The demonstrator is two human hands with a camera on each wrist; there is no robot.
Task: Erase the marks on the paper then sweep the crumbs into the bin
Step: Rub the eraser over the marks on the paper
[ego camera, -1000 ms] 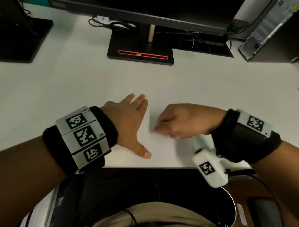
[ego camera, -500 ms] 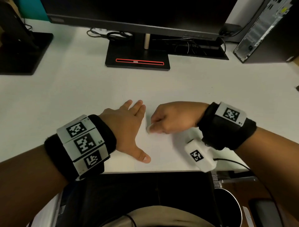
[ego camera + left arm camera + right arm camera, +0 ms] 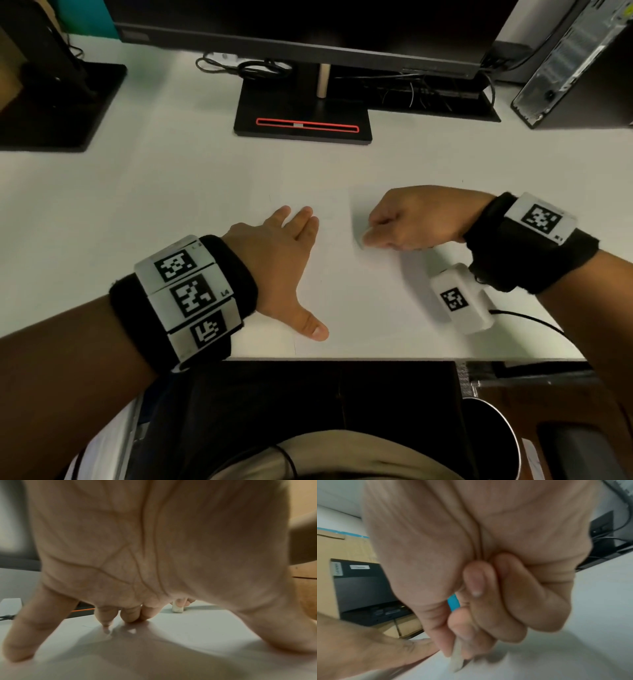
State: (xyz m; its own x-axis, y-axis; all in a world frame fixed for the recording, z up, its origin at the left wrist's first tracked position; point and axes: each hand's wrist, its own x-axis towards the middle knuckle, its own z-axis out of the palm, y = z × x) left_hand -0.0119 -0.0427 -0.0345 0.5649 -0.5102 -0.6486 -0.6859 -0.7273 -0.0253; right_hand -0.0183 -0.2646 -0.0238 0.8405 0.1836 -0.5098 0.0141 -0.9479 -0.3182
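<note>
A white sheet of paper [image 3: 359, 301] lies on the white desk near its front edge; its marks are too faint to make out. My left hand [image 3: 284, 263] lies flat on the paper's left part, fingers straight and thumb spread [image 3: 130, 615]. My right hand [image 3: 404, 222] pinches a small white eraser [image 3: 360, 240] between thumb and fingers, its tip down on the paper [image 3: 456, 661]. The eraser [image 3: 177, 608] shows in the left wrist view beyond my left fingers. A round bin [image 3: 496, 442] stands below the desk edge at the lower right.
A monitor on a black stand [image 3: 303, 116] stands at the back centre with cables behind it. A second black stand [image 3: 58, 102] is at the back left, and a computer tower [image 3: 579, 65] at the back right. The desk's front edge [image 3: 342, 359] runs just under my hands.
My right hand has moved to the right and farther up the paper with the eraser. The left hand has stayed flat in place.
</note>
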